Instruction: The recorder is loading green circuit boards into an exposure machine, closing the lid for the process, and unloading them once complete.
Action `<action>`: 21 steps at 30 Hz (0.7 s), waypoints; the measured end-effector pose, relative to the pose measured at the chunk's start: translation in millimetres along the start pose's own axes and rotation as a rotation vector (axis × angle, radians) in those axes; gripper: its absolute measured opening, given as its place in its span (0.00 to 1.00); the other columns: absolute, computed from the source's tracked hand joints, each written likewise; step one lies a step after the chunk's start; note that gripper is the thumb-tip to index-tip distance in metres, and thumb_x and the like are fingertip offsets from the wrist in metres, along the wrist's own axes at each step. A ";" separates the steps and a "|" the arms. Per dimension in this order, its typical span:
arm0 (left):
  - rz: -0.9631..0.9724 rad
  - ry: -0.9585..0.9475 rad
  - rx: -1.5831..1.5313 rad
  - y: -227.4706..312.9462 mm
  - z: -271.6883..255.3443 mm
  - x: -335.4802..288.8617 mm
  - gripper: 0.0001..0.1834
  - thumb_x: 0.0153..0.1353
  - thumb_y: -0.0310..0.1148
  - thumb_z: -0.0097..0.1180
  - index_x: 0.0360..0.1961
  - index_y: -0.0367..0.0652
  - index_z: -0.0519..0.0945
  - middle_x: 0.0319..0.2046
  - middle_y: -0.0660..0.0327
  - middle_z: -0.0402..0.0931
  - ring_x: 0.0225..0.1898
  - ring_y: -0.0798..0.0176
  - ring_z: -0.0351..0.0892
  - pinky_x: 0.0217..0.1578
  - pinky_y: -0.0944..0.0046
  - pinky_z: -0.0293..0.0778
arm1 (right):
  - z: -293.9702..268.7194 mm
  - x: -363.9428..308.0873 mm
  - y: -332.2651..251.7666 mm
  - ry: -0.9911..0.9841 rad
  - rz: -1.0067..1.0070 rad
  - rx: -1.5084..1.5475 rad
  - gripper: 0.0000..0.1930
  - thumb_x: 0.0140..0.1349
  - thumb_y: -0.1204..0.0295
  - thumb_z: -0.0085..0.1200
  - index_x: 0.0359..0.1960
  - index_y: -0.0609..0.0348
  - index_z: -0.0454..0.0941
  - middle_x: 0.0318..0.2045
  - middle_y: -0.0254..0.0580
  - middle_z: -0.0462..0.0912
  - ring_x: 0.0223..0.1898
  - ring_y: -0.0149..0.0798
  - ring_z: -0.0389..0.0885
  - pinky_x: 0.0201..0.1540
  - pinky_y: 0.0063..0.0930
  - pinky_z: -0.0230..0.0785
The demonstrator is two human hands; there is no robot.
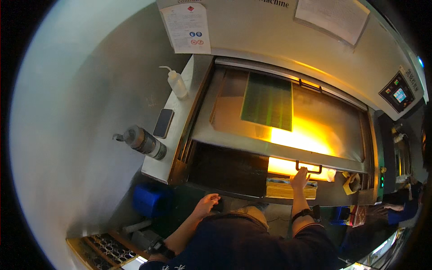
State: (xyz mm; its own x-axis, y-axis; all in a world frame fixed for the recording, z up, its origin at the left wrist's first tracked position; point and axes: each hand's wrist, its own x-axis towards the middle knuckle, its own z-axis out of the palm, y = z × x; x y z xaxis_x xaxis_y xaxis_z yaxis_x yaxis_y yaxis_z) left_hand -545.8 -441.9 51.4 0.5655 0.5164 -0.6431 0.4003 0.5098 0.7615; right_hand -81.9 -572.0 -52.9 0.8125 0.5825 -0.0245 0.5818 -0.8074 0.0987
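My right hand (pixel 299 178) is closed around the left part of the black handle (pixel 309 168) on the front edge of a wide metal-framed tray (pixel 225 135) in the machine. On the tray's panel lies a dark green translucent sheet (pixel 267 101) with faint stripes, beside a bright yellow glow. My left hand (pixel 206 206) hangs below the machine's front edge, its fingers curled together with nothing visible in them. A stack of yellowish sheets or boards (pixel 291 189) sits just below my right hand, partly covered by my forearm.
The left ledge (pixel 155 169) carries a white squeeze bottle (pixel 177 84), a phone (pixel 163 123) and a dark-lidded drinking bottle (pixel 145 141). A blue container (pixel 152 199) stands below. A control panel (pixel 397 93) is at the right, with another person's arm (pixel 393 207) lower down.
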 end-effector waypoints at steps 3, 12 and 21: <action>-0.072 0.109 -0.104 -12.8 -38.7 -33.6 0.23 0.71 0.38 0.44 0.64 0.41 0.67 0.58 0.59 0.73 0.54 0.62 0.74 0.52 0.61 0.68 | -33.2 -21.7 -5.0 -0.343 0.044 -0.080 0.35 0.56 0.49 0.60 0.60 0.59 0.71 0.62 0.48 0.69 0.66 0.47 0.64 0.69 0.57 0.50; -0.141 -0.426 0.114 -72.3 -46.1 30.6 0.33 0.67 0.47 0.53 0.66 0.40 0.63 0.54 0.54 0.75 0.53 0.64 0.74 0.52 0.62 0.68 | -64.1 -137.6 33.5 -0.619 0.232 0.050 0.33 0.57 0.43 0.55 0.54 0.57 0.78 0.59 0.48 0.75 0.67 0.51 0.63 0.69 0.62 0.42; 0.548 -0.104 0.539 38.6 12.0 20.4 0.45 0.60 0.42 0.62 0.71 0.42 0.48 0.65 0.51 0.58 0.67 0.56 0.56 0.66 0.57 0.54 | -295.4 -183.9 35.6 -0.175 0.107 -0.047 0.27 0.63 0.46 0.47 0.50 0.56 0.78 0.47 0.50 0.80 0.55 0.50 0.74 0.64 0.58 0.52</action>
State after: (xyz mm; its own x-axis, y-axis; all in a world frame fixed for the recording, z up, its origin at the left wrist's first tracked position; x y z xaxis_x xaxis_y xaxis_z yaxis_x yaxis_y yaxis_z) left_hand -510.2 -419.9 68.6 0.8379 0.5178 -0.1726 0.3246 -0.2185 0.9203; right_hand -221.7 -680.0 249.0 0.8661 0.4650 -0.1833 0.4927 -0.8561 0.1561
